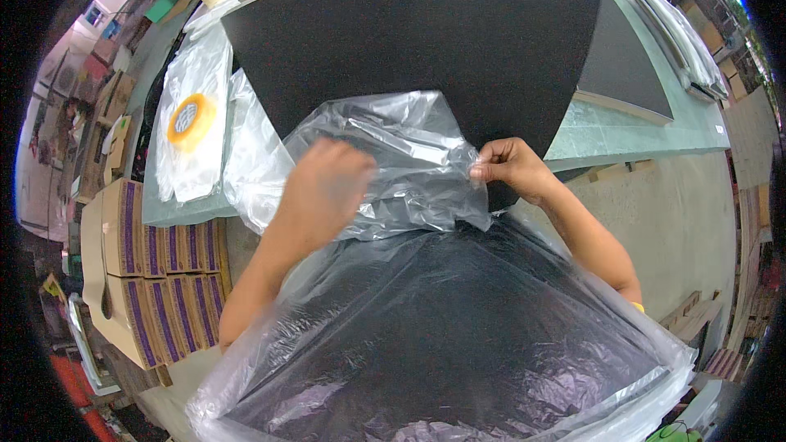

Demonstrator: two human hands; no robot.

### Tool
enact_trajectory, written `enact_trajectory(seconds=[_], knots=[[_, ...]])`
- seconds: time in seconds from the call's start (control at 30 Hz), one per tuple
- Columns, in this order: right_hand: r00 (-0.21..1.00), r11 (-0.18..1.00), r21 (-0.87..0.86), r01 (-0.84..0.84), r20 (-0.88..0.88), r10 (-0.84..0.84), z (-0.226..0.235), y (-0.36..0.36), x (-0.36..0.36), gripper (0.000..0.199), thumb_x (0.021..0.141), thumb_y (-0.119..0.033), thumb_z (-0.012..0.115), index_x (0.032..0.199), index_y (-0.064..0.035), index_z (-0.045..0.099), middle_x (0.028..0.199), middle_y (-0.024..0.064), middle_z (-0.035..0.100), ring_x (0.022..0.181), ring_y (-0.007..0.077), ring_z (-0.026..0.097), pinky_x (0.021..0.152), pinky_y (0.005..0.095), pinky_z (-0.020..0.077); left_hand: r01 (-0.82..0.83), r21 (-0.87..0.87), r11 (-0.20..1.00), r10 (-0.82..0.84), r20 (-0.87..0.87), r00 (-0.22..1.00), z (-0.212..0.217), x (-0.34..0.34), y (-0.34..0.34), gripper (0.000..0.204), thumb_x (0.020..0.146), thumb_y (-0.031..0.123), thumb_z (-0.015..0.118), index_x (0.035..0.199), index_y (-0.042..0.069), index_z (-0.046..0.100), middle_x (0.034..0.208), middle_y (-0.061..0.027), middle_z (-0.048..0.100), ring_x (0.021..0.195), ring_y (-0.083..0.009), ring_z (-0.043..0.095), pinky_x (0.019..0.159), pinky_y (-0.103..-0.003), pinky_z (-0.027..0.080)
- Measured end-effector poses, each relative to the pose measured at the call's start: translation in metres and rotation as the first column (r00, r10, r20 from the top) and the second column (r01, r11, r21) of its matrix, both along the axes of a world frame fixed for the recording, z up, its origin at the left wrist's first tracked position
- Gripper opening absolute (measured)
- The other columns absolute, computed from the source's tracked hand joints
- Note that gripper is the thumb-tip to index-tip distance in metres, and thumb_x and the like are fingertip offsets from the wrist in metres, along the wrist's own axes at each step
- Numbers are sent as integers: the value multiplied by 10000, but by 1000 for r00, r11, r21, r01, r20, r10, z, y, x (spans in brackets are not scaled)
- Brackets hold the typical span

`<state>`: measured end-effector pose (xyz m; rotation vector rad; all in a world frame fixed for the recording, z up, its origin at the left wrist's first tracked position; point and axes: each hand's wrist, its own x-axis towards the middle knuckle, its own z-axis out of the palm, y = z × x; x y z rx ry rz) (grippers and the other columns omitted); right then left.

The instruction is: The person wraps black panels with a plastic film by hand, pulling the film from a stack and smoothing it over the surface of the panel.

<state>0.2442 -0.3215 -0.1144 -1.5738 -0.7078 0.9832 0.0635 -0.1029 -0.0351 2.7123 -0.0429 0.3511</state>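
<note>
Across the black panel (426, 41), clear plastic (409, 131) lies bunched; my right hand (514, 168) pinches its edge, while my left hand (329, 184) is curled and blurred, its grip unclear. I'd spread the folds gently, with even tension, to avoid tearing.

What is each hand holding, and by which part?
Right hand: plastic, pinched at its right edge. Left hand: too blurred to tell.

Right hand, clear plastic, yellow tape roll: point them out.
Right hand (524, 170), head view: by the thumb's base.
Clear plastic (413, 150), head view: its crumpled upper part.
Yellow tape roll (207, 122), head view: ring's right side.
</note>
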Motion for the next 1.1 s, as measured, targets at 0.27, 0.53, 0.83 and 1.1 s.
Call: enact_trajectory(seconds=[0.27,0.53,0.83,1.1], knots=[[955,975,200,-100,-254,151,35,40,-38,293,771,-311,610,712,-25,579,643,3,539,586,70,475,545,213,387,148,-448,882,-181,-33,983,-27,26,-39,310,783,289,565,681,-2,531,601,-154,512,545,-260,519,515,-356,386],[955,968,226,-110,-245,166,43,31,-26,207,788,-200,590,866,-8,579,768,32,594,670,86,535,639,252,450,200,-454,868,-196,56,979,-25,32,-35,323,769,265,583,624,-13,507,573,-138,488,494,-226,460,483,-333,355],[745,585,533,611,-637,-199,23,-85,67,161,812,-100,499,950,-19,517,910,81,546,874,166,515,818,322,409,-725,-451,521,341,-669,661,-161,-145,111,155,725,164,548,738,16,591,639,-33,546,522,-109,472,489,-247,386],[890,893,337,299,-435,-134,45,-75,24,206,797,-146,557,959,-25,519,832,49,556,717,122,534,629,232,455,-653,-715,251,967,222,129,-113,-268,201,178,724,4,514,901,-13,509,696,-88,562,584,-184,536,532,-320,456]])
